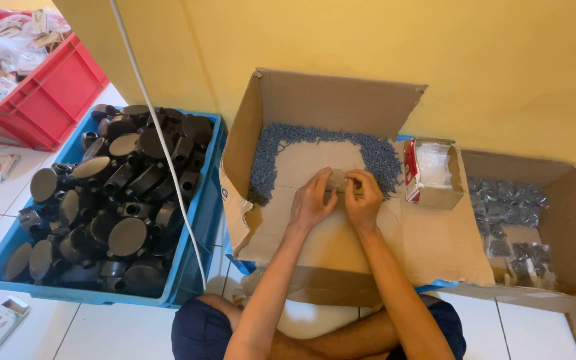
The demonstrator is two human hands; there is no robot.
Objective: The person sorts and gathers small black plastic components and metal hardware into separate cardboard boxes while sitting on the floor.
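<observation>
Over one open cardboard box of blue screws, two hands pinch one small clear bag; one blue crate beside.

Three cardboard boxes, one blue crate, one red crate, two hands.

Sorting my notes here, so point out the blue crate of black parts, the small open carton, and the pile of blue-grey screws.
blue crate (203, 220), head view, right side wall.
small open carton (443, 195), head view, front wall.
blue-grey screws (381, 157), head view, right part of the pile.
</observation>
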